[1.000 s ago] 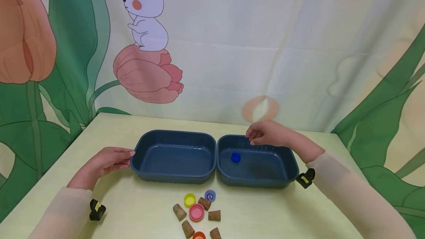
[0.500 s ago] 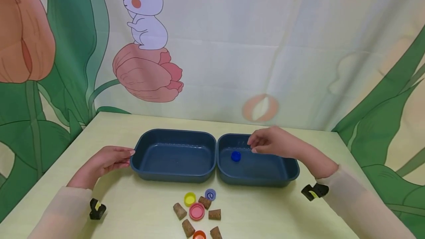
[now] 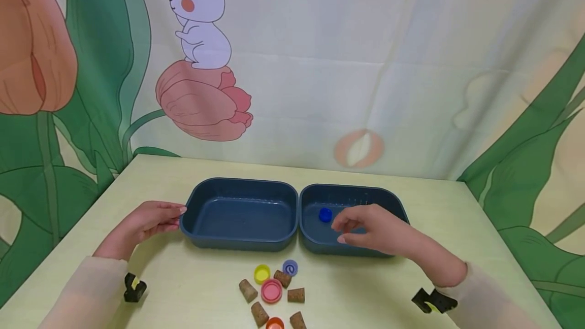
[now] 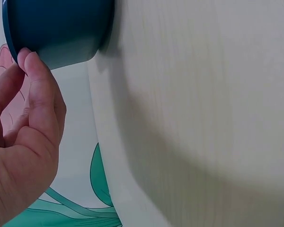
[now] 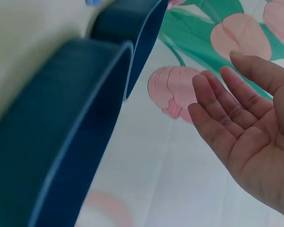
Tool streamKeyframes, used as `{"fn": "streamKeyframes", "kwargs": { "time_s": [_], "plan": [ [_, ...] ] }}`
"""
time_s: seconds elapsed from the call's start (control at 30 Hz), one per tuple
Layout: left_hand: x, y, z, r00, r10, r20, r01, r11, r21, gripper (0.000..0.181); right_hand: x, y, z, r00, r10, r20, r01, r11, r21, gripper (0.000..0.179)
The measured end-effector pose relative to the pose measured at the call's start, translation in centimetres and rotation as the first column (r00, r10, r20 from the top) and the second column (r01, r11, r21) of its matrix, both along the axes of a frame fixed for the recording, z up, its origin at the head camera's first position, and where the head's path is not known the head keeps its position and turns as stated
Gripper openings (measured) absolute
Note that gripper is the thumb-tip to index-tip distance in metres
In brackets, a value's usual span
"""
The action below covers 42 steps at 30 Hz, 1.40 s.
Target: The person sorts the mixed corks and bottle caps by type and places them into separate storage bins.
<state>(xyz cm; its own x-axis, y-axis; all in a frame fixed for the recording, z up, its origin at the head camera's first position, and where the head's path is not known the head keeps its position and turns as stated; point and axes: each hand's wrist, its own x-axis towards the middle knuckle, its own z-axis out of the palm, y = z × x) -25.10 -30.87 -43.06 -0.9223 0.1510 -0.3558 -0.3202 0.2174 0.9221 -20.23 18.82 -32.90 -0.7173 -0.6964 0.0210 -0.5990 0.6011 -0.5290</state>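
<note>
My left hand [image 3: 146, 222] pinches the left end rim of a dark blue bin [image 3: 242, 217]; in the left wrist view the thumb and a finger [image 4: 38, 75] meet at that rim. Another dark blue bin [image 3: 315, 235] stands against its right side, with a blue bottle cap [image 3: 325, 215] lying inside. Over the front of this right bin hovers my right hand [image 3: 377, 230], fingers loosely bent and holding nothing. The right wrist view shows its palm and spread fingers [image 5: 210, 94], apart from the bins.
In front of the bins lie several corks [image 3: 296, 295], with a yellow cap [image 3: 262, 273], a pink cap [image 3: 271, 291], a purple cap [image 3: 290, 267] and an orange cap [image 3: 275, 323] among them. A printed curtain [image 3: 297, 90] hangs behind the pale table [image 3: 192, 288].
My right hand has come from the back of the right bin towards its front, nearer to me. The left hand stays at the left bin's rim.
</note>
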Motion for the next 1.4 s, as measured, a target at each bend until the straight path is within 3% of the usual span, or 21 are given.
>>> {"fn": "streamKeyframes", "kwargs": {
  "time_s": [0.37,1.0,1.4],
  "plan": [
    [0.1,0.2,0.1,1.0,0.006,-0.007,-0.006,1.0,-0.007,0.035,2.5,-1.1,-3.1,0.995,-0.028,0.099,0.038,0.994,-0.102,0.017],
    [0.1,0.3,0.1,1.0,0.003,-0.004,-0.003,1.0,-0.014,0.03,3.6,-3.4,-7.7,0.973,-0.035,0.227,0.05,0.997,-0.058,0.025],
    [0.0,0.1,0.0,1.0,0.006,0.004,-0.006,1.0,-0.027,0.033,3.4,-4.1,-9.8,0.992,0.0,0.124,0.006,0.999,-0.047,0.029]
  ]
}}
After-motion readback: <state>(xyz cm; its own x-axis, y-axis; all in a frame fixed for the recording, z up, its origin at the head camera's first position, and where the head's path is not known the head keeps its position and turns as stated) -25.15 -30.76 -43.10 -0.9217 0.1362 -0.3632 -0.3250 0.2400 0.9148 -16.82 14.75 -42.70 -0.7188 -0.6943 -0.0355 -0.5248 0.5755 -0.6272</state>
